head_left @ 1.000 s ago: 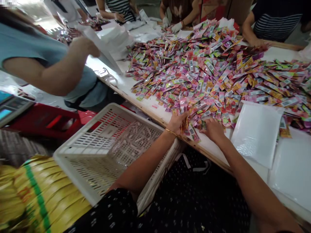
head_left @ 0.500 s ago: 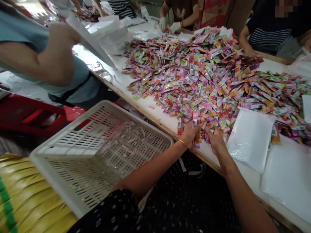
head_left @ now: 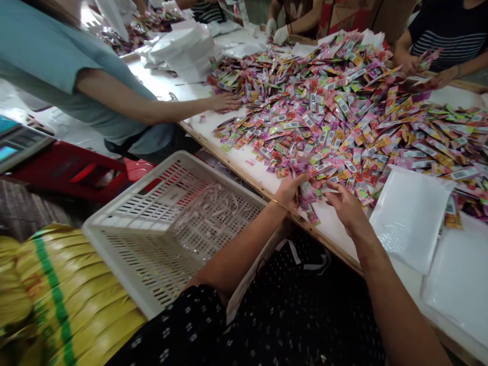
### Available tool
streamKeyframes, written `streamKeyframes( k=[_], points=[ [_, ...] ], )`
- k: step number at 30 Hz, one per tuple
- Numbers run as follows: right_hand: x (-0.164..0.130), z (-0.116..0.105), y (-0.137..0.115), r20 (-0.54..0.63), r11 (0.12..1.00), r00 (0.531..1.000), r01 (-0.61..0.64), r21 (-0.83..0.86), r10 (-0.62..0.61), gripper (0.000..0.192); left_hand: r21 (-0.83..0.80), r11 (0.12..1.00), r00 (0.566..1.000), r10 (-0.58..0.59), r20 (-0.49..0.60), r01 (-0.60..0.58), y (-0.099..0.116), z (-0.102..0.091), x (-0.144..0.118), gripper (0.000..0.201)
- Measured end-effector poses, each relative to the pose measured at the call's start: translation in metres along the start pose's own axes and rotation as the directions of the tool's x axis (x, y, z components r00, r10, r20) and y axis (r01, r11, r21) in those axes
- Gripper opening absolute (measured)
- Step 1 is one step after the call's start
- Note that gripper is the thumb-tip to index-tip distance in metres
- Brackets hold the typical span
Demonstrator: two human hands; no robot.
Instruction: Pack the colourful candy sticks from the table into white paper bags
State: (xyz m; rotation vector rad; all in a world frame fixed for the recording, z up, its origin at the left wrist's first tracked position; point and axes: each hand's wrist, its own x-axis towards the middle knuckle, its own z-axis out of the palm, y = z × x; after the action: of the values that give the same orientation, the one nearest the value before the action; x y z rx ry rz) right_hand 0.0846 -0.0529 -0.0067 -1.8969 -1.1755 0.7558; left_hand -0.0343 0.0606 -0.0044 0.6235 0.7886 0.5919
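Many small shiny pink, green and yellow packets point(head_left: 343, 117) lie heaped on the white table point(head_left: 244, 162) | my left hand point(head_left: 290, 190) clenches a little bunch of packets point(head_left: 306, 195) at the near edge | my right hand point(head_left: 345, 206) is loose, fingers spread, holding nothing | next I think: pick more, keep bunch tidy | white plastic basket point(head_left: 152, 229) beside me holds only clear wrapper scraps point(head_left: 208, 213).

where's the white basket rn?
Head view, lower left: the white basket sits tilted below the table edge, under the left hand's forearm, with a yellow sack on its left.
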Motion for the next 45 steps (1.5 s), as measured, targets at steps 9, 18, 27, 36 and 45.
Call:
streamKeyframes(
  k=[9,18,27,36,45],
  points=[
    [-0.003,0.048,0.003,0.037,0.726,0.990,-0.076,-0.683,0.139,0.031,-0.025,0.995,0.990,-0.099,-0.105,0.097,0.021,-0.034,-0.008,0.016],
    [0.021,0.040,-0.002,-0.156,0.699,0.981,-0.190,-0.689,0.113,0.029,-0.179,0.980,0.982,-0.111,-0.153,0.083,0.035,-0.059,-0.006,0.017],
    [0.031,0.017,0.004,-0.096,0.597,0.956,-0.249,-0.763,0.276,0.034,-0.203,0.973,0.968,-0.147,-0.201,0.106,0.037,-0.073,-0.010,0.010],
    [0.035,0.061,-0.031,0.044,0.803,0.962,-0.198,-0.563,0.268,0.043,-0.182,0.974,0.981,-0.158,-0.117,0.135,0.031,-0.077,-0.005,0.016],
    [0.044,0.065,-0.004,0.199,0.982,0.962,-0.181,-0.052,0.187,0.032,-0.192,0.974,0.977,-0.152,-0.148,0.122,0.034,-0.085,-0.008,0.013]
  ],
)
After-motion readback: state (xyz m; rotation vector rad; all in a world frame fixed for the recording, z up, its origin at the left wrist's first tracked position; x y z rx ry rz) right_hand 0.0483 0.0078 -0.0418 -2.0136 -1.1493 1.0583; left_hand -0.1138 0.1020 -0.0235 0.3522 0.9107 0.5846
